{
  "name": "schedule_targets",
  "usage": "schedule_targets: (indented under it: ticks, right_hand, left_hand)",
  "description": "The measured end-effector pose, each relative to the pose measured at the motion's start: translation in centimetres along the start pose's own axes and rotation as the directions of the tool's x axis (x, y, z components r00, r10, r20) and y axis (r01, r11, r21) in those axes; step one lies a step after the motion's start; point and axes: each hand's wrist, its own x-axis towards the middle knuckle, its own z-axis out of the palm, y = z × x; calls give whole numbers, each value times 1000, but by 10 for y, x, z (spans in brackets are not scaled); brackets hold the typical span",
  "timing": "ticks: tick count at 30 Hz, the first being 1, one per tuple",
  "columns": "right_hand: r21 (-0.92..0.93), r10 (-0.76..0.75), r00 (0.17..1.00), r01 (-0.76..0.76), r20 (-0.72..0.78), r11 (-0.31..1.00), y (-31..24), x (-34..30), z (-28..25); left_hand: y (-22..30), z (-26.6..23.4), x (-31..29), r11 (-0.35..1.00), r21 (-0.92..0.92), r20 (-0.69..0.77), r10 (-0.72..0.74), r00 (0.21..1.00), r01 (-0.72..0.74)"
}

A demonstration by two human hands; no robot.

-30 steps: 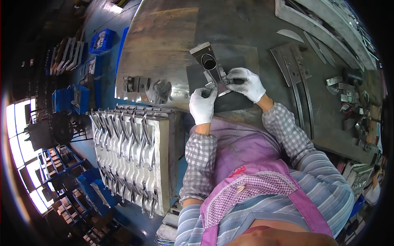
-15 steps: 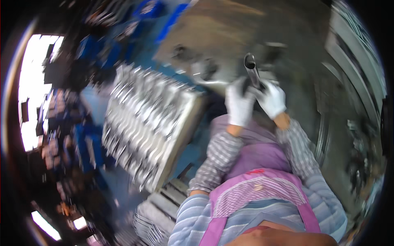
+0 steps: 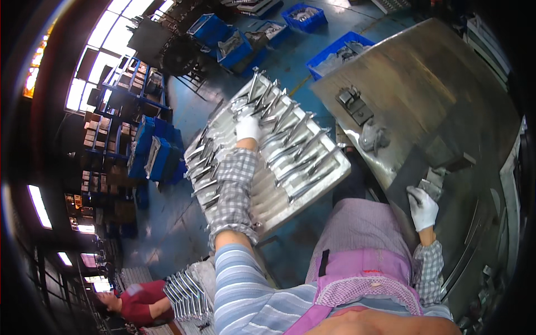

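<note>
My left hand (image 3: 247, 129), in a white glove, reaches over the pale tray (image 3: 268, 207) among shiny metal tube-like parts (image 3: 298, 142). Its fingertips blur into the bright metal, so I cannot make out whether they grip a part. The parts lie slantwise in rows along the tray's ridged surface. My right hand (image 3: 422, 207), also gloved in white, is low over the metal worktable (image 3: 402, 72), its fingers loosely bent and apart with nothing seen in them. Just beyond its fingertips is a small grey metal block (image 3: 432, 181).
On the worktable lie a dark metal fixture (image 3: 355, 106) and a crumpled grey cloth or bag (image 3: 373, 137). Blue bins (image 3: 340, 53) stand on the floor beyond. At the lower left a person in red (image 3: 142, 304) is beside a stack of bent metal tubes (image 3: 187, 296).
Both hands were together on a shiny metal tube over the worktable. Now they are apart: the left has gone out to the tray, the right is by the block. The view has swung left.
</note>
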Motion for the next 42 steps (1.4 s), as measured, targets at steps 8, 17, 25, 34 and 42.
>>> schedule_targets:
  ticks: [8,17,25,34,42]
  right_hand:
    - [-34,-121,987,118,-110,992,-4,8,3]
    - [-85,-183,980,176,-76,981,-4,9,1]
    - [29,-260,965,259,41,965,-66,24,-14]
    - [84,50,996,-44,-77,996,38,10,-58]
    - [142,357,926,-372,119,917,24,32,-69]
  left_hand:
    - [4,38,59,990,89,158,93,983,-108]
    - [7,32,75,953,-213,-33,-226,974,214]
    - [240,-102,-166,554,-833,320,493,809,-8]
    - [395,-35,-235,-157,-844,407,436,802,513]
    - [418,-15,-203,184,-982,88,209,974,49]
